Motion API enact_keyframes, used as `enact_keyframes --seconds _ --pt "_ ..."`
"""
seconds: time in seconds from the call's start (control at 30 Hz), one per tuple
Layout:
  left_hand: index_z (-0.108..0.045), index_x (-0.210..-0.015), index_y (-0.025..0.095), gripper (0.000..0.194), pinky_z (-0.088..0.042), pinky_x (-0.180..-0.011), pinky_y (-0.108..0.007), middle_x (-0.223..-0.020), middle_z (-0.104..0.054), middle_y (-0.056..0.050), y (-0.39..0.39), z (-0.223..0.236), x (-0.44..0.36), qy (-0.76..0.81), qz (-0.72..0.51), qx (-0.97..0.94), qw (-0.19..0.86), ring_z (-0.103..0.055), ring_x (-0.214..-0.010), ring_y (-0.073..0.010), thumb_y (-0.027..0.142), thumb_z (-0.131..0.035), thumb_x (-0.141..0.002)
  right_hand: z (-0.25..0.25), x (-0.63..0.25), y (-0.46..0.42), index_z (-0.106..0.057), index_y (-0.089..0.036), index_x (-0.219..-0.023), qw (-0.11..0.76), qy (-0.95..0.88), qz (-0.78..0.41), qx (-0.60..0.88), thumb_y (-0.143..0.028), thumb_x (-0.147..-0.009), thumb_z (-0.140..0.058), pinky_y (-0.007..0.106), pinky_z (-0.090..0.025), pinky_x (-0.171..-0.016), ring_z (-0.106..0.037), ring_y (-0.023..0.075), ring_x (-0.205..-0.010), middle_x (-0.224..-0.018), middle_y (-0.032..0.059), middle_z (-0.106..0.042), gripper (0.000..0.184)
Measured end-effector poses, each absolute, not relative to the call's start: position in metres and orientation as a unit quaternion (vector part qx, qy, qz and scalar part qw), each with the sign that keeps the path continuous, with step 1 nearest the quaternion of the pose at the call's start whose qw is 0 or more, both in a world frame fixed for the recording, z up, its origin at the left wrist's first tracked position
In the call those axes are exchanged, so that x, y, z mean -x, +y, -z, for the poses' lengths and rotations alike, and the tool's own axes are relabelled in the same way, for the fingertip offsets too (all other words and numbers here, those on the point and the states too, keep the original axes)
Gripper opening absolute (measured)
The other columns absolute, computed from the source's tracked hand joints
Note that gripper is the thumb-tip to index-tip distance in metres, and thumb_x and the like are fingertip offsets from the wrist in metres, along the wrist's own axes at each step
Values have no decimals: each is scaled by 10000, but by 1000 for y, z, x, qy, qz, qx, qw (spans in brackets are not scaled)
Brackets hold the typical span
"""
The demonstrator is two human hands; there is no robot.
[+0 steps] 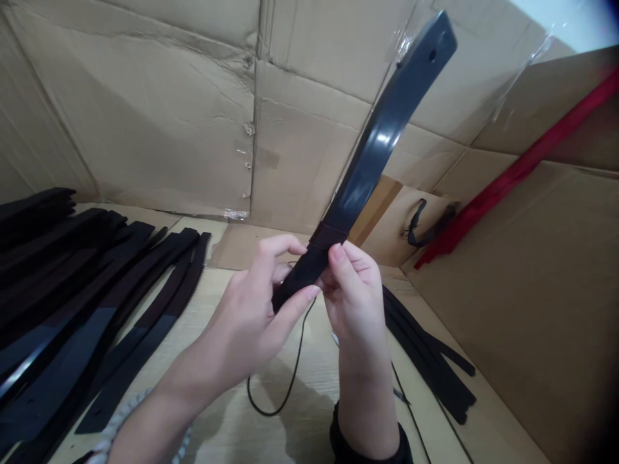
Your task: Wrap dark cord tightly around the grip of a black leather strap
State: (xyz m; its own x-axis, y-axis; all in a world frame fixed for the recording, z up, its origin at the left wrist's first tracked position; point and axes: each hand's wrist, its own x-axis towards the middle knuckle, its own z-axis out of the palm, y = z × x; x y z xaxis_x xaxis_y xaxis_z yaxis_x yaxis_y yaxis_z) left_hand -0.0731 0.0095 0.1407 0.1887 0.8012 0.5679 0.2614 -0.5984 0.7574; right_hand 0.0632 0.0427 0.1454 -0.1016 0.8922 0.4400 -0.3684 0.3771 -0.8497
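1. Cardboard walls (164, 109) are standing behind one pale tabletop (217, 290).
2. Left hand (244, 309) and right hand (358, 296) are gripping one dark curved strip (370, 154) above it.
3. Left-side strips (97, 341) are overlapping, uncountable.

Strip pile (91, 335) cropped at left; fingers (344, 263) partly cover held strip (365, 171).

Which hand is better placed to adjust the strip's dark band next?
Probably the right hand: its thumb lies at the lower edge of the dark band. The left hand curls around the lower end of the black strip, so seems better suited to steadying, though its index fingertip is near the band.
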Motion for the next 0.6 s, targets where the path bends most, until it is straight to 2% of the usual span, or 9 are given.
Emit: enact_keyframes --seconds 0.17,0.37,0.5,0.53,0.6 --pt "-371 -1216 389 422 -423 -480 -223 -620 -522 98 10 -142 74 387 -512 -729 238 -529 -484 -100 243 -596 -890 -147 -63 41 -680 -214 -785 624 -544 -508 237 -399 -822 -659 208 -219 -452 -239 57 -480 -553 -69 -373 190" --pt "-387 -1228 366 414 -434 -515 -234 -627 -554 85 9 -140 73 392 -524 -701 283 -541 -516 -111 263 -602 -889 -151 -72 41 -662 -190 -730 607 -552 -527 222 -343 -798 -689 214 -209 -451 -226 57 -485 -545 -69 -338 170" --pt "-305 -1298 362 537 -441 -539 -230 -718 -626 61 11 -143 76 365 -483 -655 452 -552 -578 -125 275 -620 -871 -152 -77 40 -677 -191 -781 605 -563 -516 225 -306 -809 -683 206 -238 -456 -279 57 -494 -554 -66 -363 119" --pt "-344 -1281 334 500 -457 -578 -239 -740 -635 45 13 -144 78 348 -448 -651 503 -562 -620 -133 284 -621 -867 -152 -77 39 -681 -191 -783 607 -564 -511 229 -304 -806 -686 202 -259 -464 -305 57 -504 -565 -61 -393 115" --pt "-510 -1117 248 251 -478 -678 -278 -723 -624 7 18 -146 82 292 -391 -643 591 -576 -687 -156 372 -543 -901 -152 -76 38 -685 -191 -777 604 -565 -512 231 -304 -798 -692 194 -311 -488 -353 56 -520 -596 -50 -461 115"
